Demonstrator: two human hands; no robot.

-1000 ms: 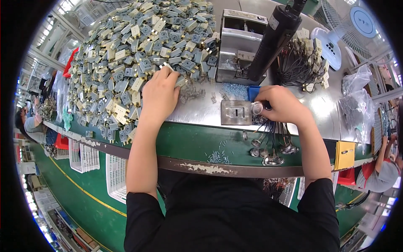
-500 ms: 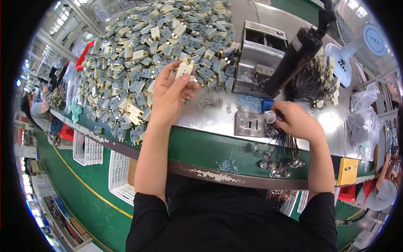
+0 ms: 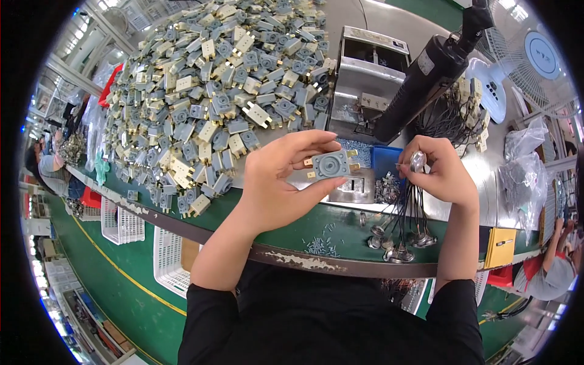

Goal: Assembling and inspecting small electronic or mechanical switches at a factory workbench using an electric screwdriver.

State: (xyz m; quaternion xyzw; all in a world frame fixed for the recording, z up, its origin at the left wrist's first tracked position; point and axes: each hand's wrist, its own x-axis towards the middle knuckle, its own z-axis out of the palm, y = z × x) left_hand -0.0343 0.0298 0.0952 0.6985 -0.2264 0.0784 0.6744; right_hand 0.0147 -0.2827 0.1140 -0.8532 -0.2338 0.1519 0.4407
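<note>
My left hand (image 3: 274, 179) grips a small grey block (image 3: 330, 164) with brass terminals at both ends, its round-recessed face showing. Pinched in my right hand (image 3: 449, 176) is a round, shiny metal cap (image 3: 417, 160) that seems to have dark wires trailing below it. The two parts are apart, with the left hand over a metal fixture plate (image 3: 353, 191) and partly covering it. Just left of my right hand stands a blue tray (image 3: 384, 159) with small metal pieces. More metal caps on wires (image 3: 398, 252) lie at the table's front edge.
A large heap of grey and cream blocks (image 3: 201, 112) covers the left of the table. Behind the plate stands a metal machine (image 3: 371, 73), with a black cylindrical tool (image 3: 420, 82) slanting beside it. Loose screws (image 3: 321, 247) lie in front. A fan (image 3: 541, 55) stands right.
My left hand has moved right and down with the block and turned its grey face into view. The right hand has lifted the metal cap slightly away from the plate.
</note>
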